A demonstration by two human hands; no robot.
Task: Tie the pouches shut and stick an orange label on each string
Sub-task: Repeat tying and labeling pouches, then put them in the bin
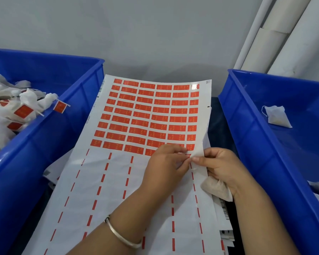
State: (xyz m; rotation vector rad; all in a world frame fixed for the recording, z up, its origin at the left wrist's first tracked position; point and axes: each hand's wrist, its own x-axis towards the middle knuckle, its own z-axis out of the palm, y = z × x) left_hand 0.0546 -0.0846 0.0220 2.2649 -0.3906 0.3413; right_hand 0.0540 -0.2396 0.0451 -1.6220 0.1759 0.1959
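Note:
A sheet of orange labels [147, 115] lies in the middle, its upper half full and its lower half peeled bare. My left hand [166, 162] pinches at a label near the sheet's right edge, in the lowest remaining row. Beside it, my right hand [223, 168] pinches the sheet's lifted right edge with thumb and fingers. A beige pouch [216, 188] is tucked under that palm. One untied white pouch [276, 116] lies in the right blue bin [250, 137]. Tied pouches with orange labels [24, 110] fill the left blue bin [50, 137].
More used label sheets [223, 214] are stacked under the top one. White pipes [276, 34] lean in the back right corner against a grey wall. A silver bangle [122, 234] circles my left wrist.

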